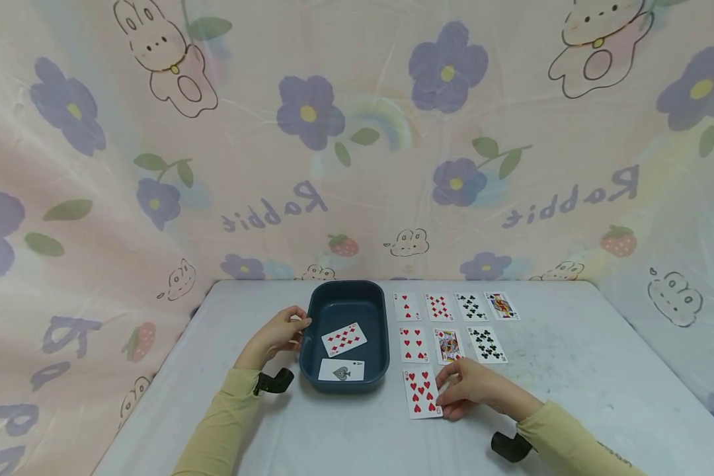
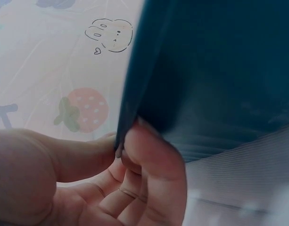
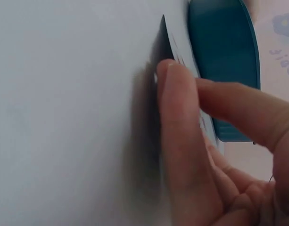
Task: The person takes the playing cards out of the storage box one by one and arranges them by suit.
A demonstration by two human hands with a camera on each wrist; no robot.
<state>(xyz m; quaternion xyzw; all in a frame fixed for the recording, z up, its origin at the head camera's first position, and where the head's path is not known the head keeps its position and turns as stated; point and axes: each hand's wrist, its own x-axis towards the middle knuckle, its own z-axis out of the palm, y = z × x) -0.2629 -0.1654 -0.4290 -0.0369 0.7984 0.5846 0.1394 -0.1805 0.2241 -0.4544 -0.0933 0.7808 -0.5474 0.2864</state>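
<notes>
My left hand [image 1: 278, 334] pinches the left rim of a dark blue tray [image 1: 383, 330]; the left wrist view shows thumb and fingers on its wall. Inside the tray lie a diamonds playing card [image 1: 344, 339], tilted, and an ace of spades [image 1: 342, 370]. With thumb and finger, my right hand [image 1: 469, 387] pinches the right edge of a hearts playing card [image 1: 422, 393] in front of the other cards. That card appears edge-on in the right wrist view, a shadow beneath it.
Face-up cards stand in rows right of the tray, among them a clubs card [image 1: 486, 345], a face card [image 1: 449, 346] and another face card [image 1: 502, 306]. They lie on a white table [image 1: 571, 357]. A patterned curtain [image 1: 369, 165] hangs behind and at the sides.
</notes>
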